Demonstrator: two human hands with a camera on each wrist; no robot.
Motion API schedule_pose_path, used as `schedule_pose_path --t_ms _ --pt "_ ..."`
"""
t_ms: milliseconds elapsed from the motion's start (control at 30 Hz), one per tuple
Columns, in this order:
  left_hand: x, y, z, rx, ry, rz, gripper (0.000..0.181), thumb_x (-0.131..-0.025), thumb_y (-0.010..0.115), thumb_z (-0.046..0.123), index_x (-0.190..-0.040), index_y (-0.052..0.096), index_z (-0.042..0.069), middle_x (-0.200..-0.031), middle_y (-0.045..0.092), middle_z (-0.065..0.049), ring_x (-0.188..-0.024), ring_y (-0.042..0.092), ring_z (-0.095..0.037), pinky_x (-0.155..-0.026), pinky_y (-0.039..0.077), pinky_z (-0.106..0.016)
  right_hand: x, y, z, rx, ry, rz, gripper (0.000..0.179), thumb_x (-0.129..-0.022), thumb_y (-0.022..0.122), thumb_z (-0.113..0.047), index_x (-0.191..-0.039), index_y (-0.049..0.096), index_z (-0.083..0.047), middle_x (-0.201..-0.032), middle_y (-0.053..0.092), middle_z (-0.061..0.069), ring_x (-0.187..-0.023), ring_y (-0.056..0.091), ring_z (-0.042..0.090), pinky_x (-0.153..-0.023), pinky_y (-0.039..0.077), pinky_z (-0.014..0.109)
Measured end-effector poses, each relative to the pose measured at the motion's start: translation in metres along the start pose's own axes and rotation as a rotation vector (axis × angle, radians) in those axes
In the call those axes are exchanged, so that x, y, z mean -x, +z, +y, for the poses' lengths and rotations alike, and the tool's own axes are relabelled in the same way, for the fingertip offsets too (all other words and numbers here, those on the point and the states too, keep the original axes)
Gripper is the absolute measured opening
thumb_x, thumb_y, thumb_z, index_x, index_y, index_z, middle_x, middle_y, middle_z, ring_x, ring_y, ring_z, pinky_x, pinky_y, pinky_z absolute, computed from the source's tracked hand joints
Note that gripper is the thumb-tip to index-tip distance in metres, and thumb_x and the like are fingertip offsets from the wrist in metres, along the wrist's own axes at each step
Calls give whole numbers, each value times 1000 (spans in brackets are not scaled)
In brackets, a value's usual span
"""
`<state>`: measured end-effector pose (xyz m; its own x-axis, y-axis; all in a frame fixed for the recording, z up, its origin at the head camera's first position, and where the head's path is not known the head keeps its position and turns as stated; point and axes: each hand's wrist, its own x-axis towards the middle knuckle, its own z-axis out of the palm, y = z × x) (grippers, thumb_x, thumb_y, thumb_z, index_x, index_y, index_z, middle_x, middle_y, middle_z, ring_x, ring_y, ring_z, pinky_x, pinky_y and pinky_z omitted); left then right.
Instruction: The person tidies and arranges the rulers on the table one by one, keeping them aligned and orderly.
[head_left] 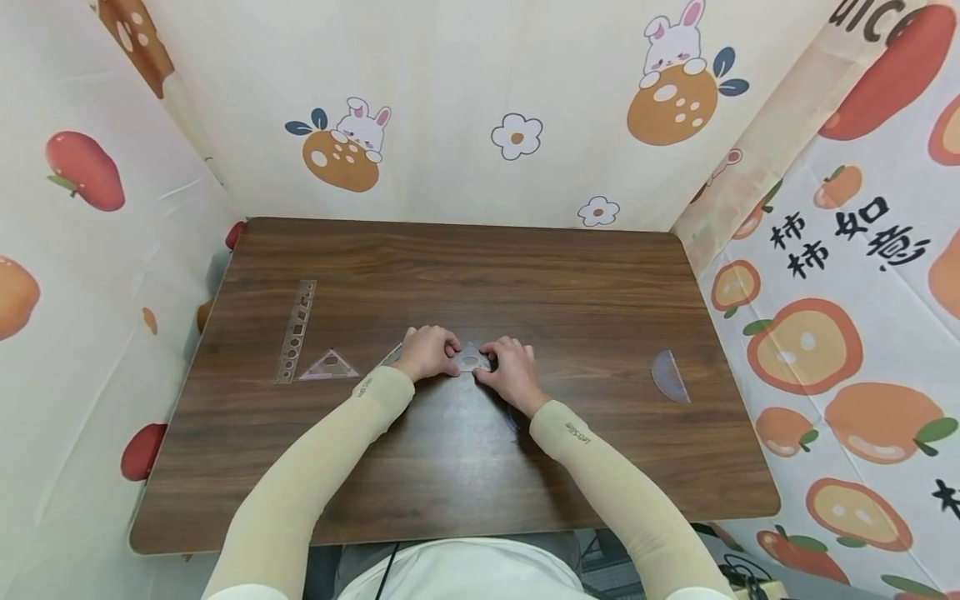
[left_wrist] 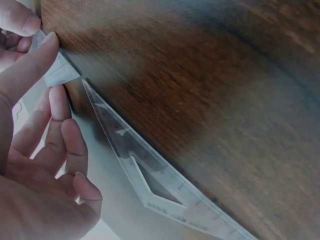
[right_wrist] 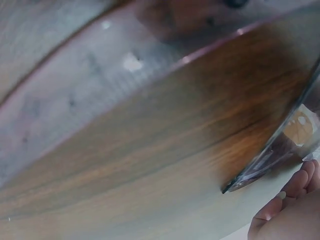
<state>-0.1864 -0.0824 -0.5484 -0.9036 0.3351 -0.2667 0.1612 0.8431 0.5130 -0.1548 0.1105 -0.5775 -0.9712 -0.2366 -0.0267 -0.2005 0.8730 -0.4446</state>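
Clear triangle: we see this piece point(head_left: 470, 358) at the middle of the table, between the two hands, point facing away from the person, with an opening through its centre.
Left hand: we find it point(head_left: 427, 352) on the triangle's left side, thumb and forefinger pinching the piece, gap narrow; the wrist view shows the other fingers loosely bent.
Right hand: this one point(head_left: 513, 375) pinches the right side between thumb and finger, gap narrow too; we cannot tell how the rest of its fingers lie.
Slanted set square: just beside the left hand we see a second clear piece point(left_wrist: 120, 137), its sharp tip near the held triangle's corner, wood showing through part of it.
Curved clear piece: it lies under the right wrist point(head_left: 513, 419), mostly hidden from above.
Left of the hands: we note a long ruler point(head_left: 296, 332) with a row of cut-outs, and beside it a flat set square point(head_left: 330, 374).
Far right: a half-round protractor point(head_left: 670, 377) lies well apart.
Table: brown wood grain point(head_left: 450, 275).
Lower right corner: black cords point(head_left: 742, 571) bunch by a pale yellow object point(head_left: 772, 590); we cannot tell whether it is a box holding them.
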Motion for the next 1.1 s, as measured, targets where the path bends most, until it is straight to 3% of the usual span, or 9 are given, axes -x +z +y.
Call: schedule_pose_path --t_ms 800,1100 --pt "5 4 2 -69 12 43 41 -67 84 32 -104 73 19 -85 71 9 -91 60 -17 -82 32 -38 3 -3 -1 26 -6 -4 43 -78 75 -42 -113 68 -18 -96 60 -3 -90 50 16 -81 32 35" --pt "9 2 9 -137 56 104 45 -66 83 35 -105 73 18 -92 71 3 -90 56 -20 -80 33 -39 4 -11 11 33 -34 18 51 -73 78 -49 -111 68 -17 -99 60 -2 -94 51 18 -82 33 37"
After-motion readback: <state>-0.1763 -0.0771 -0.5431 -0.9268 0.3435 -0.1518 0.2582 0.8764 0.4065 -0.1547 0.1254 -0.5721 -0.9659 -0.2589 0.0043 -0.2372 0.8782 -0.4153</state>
